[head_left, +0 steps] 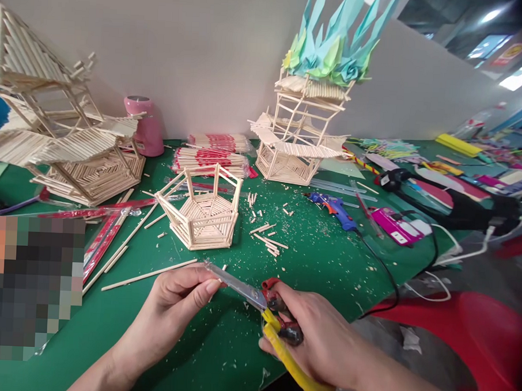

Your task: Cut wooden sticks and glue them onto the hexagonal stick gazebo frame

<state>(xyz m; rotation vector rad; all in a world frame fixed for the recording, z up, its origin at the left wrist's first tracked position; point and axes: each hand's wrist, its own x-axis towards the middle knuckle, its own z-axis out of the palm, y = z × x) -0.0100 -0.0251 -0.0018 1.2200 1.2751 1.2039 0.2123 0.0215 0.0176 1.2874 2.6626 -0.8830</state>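
Note:
My right hand point(311, 330) is wrapped round a pair of scissors point(246, 290) with a yellow handle. Red and black grip parts also show in that hand. The silver blades look closed and point left, toward my left hand point(178, 298). Thumb and fingers of the left hand are pinched together at the blade tips; what lies between them is hidden. Just beyond, a six-sided open frame of wooden sticks point(206, 216) stands on the green table point(326, 279). One long loose stick point(149, 274) lies left of the pinching fingers.
Two taller stick pavilions point(85, 153) point(298, 145) stand at the back, the right one topped with blue-green folded paper. Between them are red-wrapped stick bundles point(213, 161) and a pink bottle point(145, 127). A blue glue gun point(336, 210), its cord, and a red stool point(466, 343) are rightward.

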